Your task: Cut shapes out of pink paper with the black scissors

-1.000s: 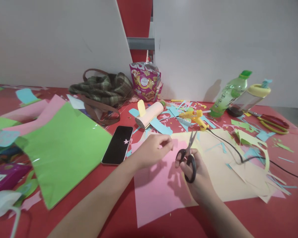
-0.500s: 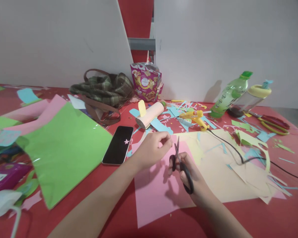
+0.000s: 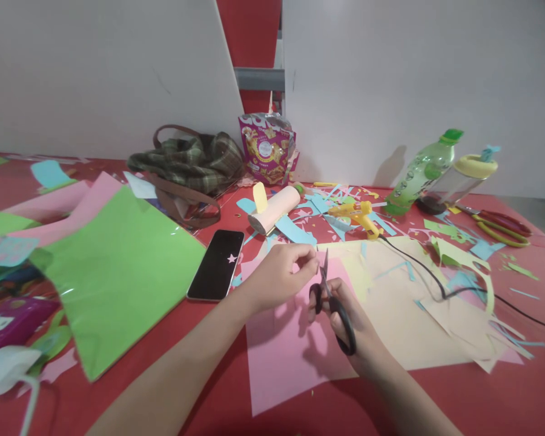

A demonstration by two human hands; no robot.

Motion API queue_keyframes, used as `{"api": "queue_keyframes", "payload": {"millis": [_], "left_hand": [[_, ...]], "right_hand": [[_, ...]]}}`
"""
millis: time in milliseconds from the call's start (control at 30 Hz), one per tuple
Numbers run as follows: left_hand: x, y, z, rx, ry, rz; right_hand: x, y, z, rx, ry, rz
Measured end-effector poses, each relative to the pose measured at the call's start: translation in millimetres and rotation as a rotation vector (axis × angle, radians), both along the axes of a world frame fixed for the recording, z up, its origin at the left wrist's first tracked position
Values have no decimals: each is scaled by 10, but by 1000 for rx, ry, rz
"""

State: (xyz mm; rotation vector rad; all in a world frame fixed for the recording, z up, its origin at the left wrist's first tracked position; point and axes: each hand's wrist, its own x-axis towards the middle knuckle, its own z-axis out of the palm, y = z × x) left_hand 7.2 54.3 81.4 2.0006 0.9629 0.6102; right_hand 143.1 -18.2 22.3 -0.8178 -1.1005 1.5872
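One pair of black-handled scissors (image 3: 344, 321) is above one pink sheet (image 3: 277, 363), gripped in the right hand (image 3: 358, 330), blades slightly apart, just beside the left hand (image 3: 282, 266), whose fingertips pinch narrowly, on what I cannot tell. Cutting seems partway: one pink star (image 3: 231, 258) looks done, lying left on one phone (image 3: 211, 275); much sheet appears uncut. Farther lie one paper tube (image 3: 278, 209) and one glue gun (image 3: 356, 212).

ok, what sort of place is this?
Probably an indoor craft table: a red tabletop strewn with light-blue paper scraps, a yellow glue gun with a black cord, and black-handled metal scissors in the right hand.
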Motion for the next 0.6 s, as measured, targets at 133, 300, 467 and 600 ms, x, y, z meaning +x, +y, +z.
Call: {"api": "queue_keyframes", "payload": {"millis": [133,300,467,600], "left_hand": [[-6,2,-7,11,13,-6],[-8,9,-3,27,32,-1],[-9,14,-1,33,29,-13],[-12,19,0,39,32,-14]], "right_hand": [[3,-8,13,7,-17,-9],[-2,-7,18,8,-29,-10],[-3,-8,3,9,-9,-6],[1,-10,22,16,-18,-5]]}}
